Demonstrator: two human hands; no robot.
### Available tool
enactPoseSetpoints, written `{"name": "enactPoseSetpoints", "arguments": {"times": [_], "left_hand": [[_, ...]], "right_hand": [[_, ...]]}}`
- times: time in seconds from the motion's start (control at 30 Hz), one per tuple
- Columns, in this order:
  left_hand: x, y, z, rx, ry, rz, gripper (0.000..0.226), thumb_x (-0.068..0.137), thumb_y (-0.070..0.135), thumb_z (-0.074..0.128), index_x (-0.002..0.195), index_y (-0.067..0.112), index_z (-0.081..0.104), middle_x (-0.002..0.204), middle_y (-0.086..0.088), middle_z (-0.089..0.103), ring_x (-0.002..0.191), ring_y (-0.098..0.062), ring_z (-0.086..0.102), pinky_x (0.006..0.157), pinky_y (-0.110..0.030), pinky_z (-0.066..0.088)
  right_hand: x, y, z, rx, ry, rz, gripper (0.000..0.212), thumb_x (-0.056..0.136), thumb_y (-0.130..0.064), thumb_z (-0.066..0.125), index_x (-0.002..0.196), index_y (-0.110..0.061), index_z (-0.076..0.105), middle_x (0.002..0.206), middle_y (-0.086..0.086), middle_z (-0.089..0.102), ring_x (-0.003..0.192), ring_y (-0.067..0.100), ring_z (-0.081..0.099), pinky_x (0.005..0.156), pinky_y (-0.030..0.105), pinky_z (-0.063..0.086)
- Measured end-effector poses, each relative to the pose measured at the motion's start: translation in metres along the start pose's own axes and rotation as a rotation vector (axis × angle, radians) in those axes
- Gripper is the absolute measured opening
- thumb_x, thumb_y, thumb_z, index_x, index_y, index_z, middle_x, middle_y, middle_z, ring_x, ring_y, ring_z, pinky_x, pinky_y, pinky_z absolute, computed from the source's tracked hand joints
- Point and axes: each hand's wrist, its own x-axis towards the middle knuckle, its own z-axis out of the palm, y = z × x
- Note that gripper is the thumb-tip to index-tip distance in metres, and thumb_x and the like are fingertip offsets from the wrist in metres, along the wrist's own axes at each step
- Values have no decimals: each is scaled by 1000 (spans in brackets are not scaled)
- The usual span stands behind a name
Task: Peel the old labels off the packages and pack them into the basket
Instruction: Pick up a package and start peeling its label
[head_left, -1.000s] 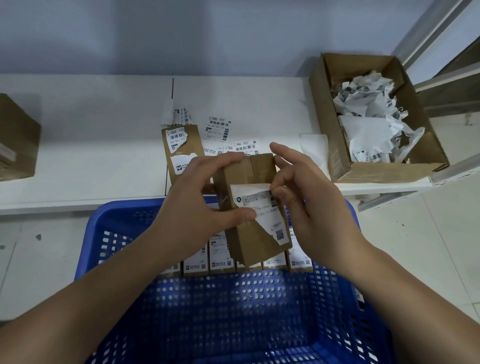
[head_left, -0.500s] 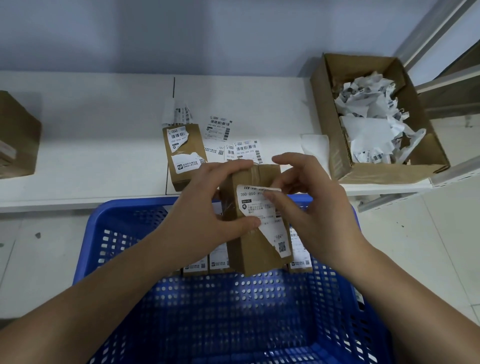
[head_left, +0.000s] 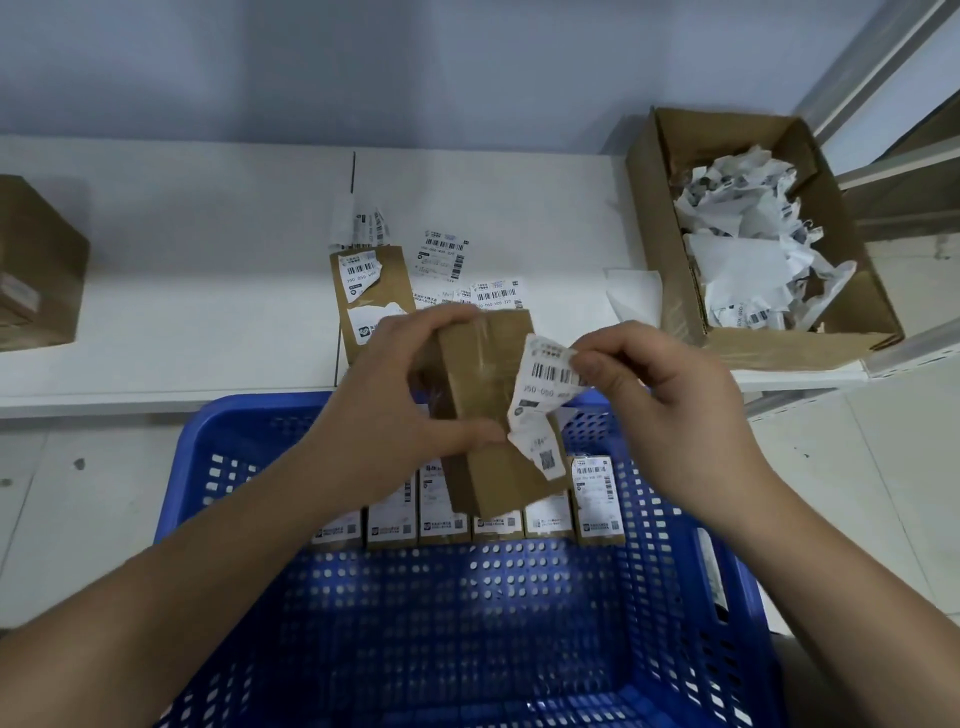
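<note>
My left hand (head_left: 395, 410) grips a small brown cardboard package (head_left: 488, 395) above the far edge of the blue plastic basket (head_left: 467, 623). My right hand (head_left: 660, 400) pinches the top of the package's white barcode label (head_left: 543, 400), which is lifted off the upper part of the box and still stuck near the bottom. A row of several labelled packages (head_left: 467, 519) stands inside the basket against its far wall. Another brown package (head_left: 369, 296) with torn label remains lies on the white shelf behind my left hand.
Loose white labels (head_left: 447, 260) lie on the white shelf (head_left: 208, 270). An open cardboard box (head_left: 675, 218) at the right holds crumpled peeled labels (head_left: 743, 234). A closed brown box (head_left: 36, 265) stands at the far left. Tiled floor lies to either side of the basket.
My right hand has pulled the label's top edge up and to the right, off the box face. The package has turned slightly in my left hand.
</note>
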Motion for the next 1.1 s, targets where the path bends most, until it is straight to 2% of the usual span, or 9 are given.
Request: {"name": "enactPoseSetpoints", "arguments": {"times": [0.17,0.27,0.37,0.47,0.53,0.73,0.87,1.03,1.1], "left_hand": [[-1,3,-3,-81,-43,1,92,53,52,89,133,59,46,138,24,46,120,-10,58,94,-40,58],[-4,3,4,-76,-91,7,91,52,55,87,133,62,45,138,27,43,125,-7,53,93,-42,59],[-3,1,3,-82,-64,2,89,55,54,86,133,63,44,137,27,42,126,-6,52,91,-39,60],[-2,1,0,-47,-25,13,83,69,44,86,136,60,41,139,27,39,125,-5,51,91,-36,60],[-1,2,-2,-41,-7,18,81,75,37,86,138,58,40,140,25,40,123,-6,53,93,-37,59],[-1,2,-3,-95,-1,6,79,76,34,86,138,56,42,141,20,45,118,-9,59,89,-37,60],[-1,2,-5,-122,46,28,77,79,28,85,137,56,42,140,20,43,123,-13,57,93,-41,59],[-1,3,-9,-106,86,76,73,85,21,80,135,56,39,136,26,38,123,-14,55,93,-37,58],[0,2,-9,-91,101,87,70,86,21,78,132,57,39,134,26,39,122,-13,55,92,-32,58]], "right_hand": [[2,5,-3,94,-7,41,8,101,-18,60,100,-26,59,81,-10,63,79,11,62,73,40,53],[1,7,2,73,-41,3,17,101,-13,61,99,-28,52,82,-11,58,77,12,57,71,37,49],[1,7,-2,-4,-113,-24,14,94,-23,70,97,-31,59,92,-11,61,87,16,62,77,34,53],[1,6,-11,-80,-216,10,43,73,-45,80,112,-40,62,105,-16,56,93,12,58,82,17,48],[1,8,-12,-104,-264,-11,53,69,-46,79,119,-43,63,109,-18,52,97,10,57,85,14,46],[-1,13,-3,-137,-192,-93,37,82,-35,71,118,-28,75,107,-12,50,102,9,56,76,25,52],[-2,13,1,-182,-129,-179,32,87,-32,66,116,-24,77,111,-9,49,97,5,53,73,13,47],[-5,13,3,-238,-103,-218,29,92,-36,62,116,-27,76,134,-2,49,116,8,51,88,8,44],[-6,15,3,-311,-104,-244,26,97,-39,61,115,-29,77,151,0,40,129,18,46,98,18,42]]}}
